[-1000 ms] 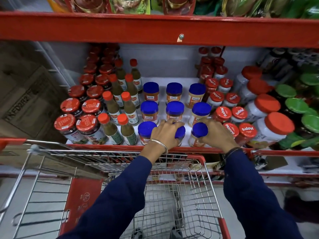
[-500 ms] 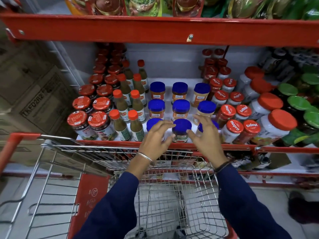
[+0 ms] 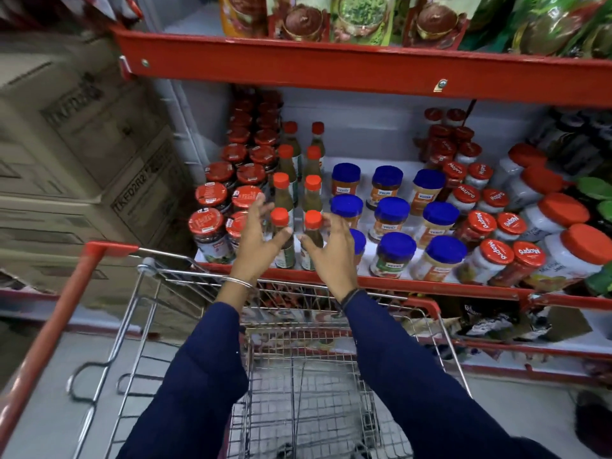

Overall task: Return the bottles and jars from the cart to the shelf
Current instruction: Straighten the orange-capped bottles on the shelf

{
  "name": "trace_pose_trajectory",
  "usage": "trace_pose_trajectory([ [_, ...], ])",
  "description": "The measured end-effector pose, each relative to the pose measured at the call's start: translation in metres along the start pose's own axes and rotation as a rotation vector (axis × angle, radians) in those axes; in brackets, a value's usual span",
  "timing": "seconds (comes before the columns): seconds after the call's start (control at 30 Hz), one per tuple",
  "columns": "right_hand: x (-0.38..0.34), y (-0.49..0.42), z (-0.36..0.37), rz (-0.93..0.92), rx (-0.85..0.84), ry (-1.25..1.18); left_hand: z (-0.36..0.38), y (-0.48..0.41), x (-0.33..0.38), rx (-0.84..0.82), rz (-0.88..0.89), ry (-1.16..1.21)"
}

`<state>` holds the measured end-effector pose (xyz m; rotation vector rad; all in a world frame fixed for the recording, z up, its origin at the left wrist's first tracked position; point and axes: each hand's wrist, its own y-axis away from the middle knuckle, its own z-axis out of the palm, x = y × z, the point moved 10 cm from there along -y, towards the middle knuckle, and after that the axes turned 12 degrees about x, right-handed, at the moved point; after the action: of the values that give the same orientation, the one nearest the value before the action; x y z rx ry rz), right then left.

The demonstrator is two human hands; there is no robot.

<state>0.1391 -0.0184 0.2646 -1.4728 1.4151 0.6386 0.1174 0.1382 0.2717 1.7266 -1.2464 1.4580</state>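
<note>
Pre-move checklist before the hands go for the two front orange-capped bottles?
1. Left hand open, holds nothing: ok.
2. Right hand open, holds nothing: ok.
3. Two front bottles, left bottle and right bottle, upright at the shelf edge: ok.
4. Hands already gripping the bottles: cannot tell, fingers blurred.
5. Blue-lid jar close behind the right hand, knock risk: not ok.
6. Cart has items left to return: cannot tell, visible basket bottom looks bare.

Left hand [image 3: 256,236] fingers [image 3: 261,202] blurred — front blue-lidded jar [image 3: 359,241] half hidden.
</note>
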Motion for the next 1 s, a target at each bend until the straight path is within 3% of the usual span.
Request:
trace_pose_trajectory([
  [0.13, 0.003, -0.008, 0.006, 0.023, 0.103, 0.149, 0.014, -0.011, -0.014, -0.179, -0.02, -0.106],
  [0.4, 0.01, -0.015, 0.002, 0.051, 0.156, 0.201, 0.008, -0.021, -0.013, -0.129, 0.05, -0.092],
  [1.0, -0.005, -0.032, 0.022, -0.091, -0.278, 0.125, -0.01, -0.022, -0.01, 0.118, 0.133, -0.162],
])
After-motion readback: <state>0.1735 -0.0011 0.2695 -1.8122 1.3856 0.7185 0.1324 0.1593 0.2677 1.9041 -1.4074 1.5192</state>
